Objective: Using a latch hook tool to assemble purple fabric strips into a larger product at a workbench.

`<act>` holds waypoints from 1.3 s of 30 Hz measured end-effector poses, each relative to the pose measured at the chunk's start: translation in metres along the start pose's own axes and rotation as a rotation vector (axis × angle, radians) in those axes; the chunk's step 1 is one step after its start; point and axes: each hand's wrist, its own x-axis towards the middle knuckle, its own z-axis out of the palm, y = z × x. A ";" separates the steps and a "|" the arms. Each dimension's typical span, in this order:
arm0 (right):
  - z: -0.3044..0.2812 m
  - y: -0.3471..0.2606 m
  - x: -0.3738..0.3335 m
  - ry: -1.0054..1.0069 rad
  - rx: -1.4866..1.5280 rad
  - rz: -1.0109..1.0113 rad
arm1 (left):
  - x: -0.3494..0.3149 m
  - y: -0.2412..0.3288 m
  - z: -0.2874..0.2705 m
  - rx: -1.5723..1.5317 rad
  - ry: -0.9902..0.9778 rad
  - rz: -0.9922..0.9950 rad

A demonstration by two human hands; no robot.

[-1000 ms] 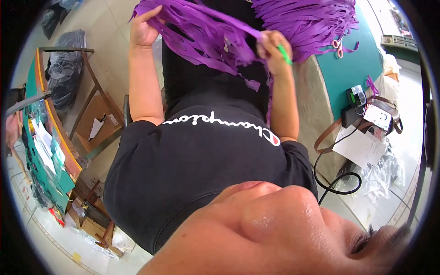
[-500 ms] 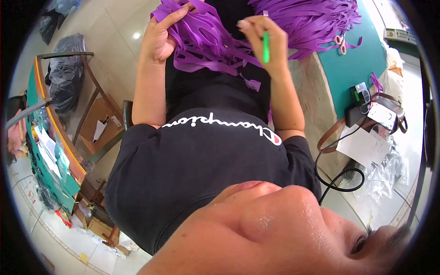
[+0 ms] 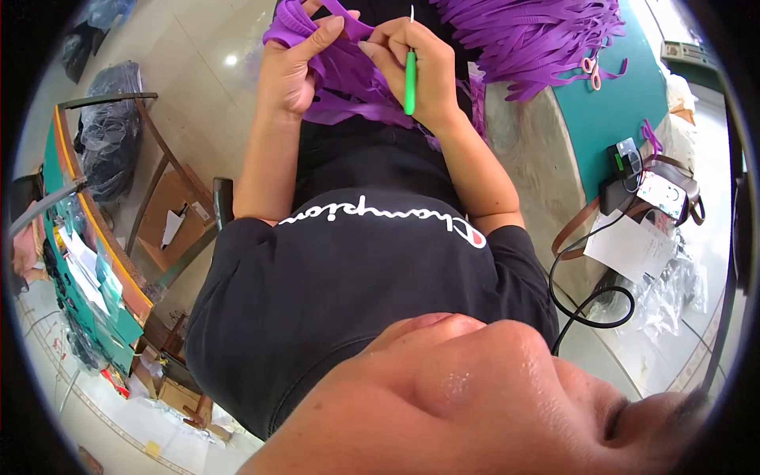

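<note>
My left hand (image 3: 293, 67) is closed on purple elastic-looking straps (image 3: 348, 87), with the thumb pressing on a loop of them. These straps hang in a loose bunch over my dark-clothed lap. My right hand (image 3: 419, 67) meets the left one and pinches the end of a strap between finger and thumb. The same hand keeps a slim green-handled tool (image 3: 410, 83) in its grip, the handle toward me and a thin pale tip pointing away. Part of the bunch is hidden behind my hands.
More purple straps (image 3: 538, 39) are heaped on the green tabletop at right, with pink-handled scissors (image 3: 590, 73) beside them. A black bag (image 3: 617, 194), cable (image 3: 582, 317) and paper (image 3: 629, 247) lie nearer. At left stands another green table (image 3: 119, 317), with another person's hand (image 3: 28, 245) beyond.
My right hand has moved left to meet my left hand and now pinches a strap. The green tool has come along with it. My left hand has shifted slightly right.
</note>
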 end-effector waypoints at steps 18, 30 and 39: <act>-0.016 0.006 -0.022 0.254 0.433 0.383 | -0.007 0.003 0.016 -0.228 -0.016 -0.128; 0.002 0.066 -0.038 0.096 -0.257 0.131 | 0.033 0.001 -0.072 -0.391 -0.173 0.043; -0.025 0.063 -0.040 0.117 0.243 0.373 | 0.030 0.021 -0.049 -0.289 -0.165 0.156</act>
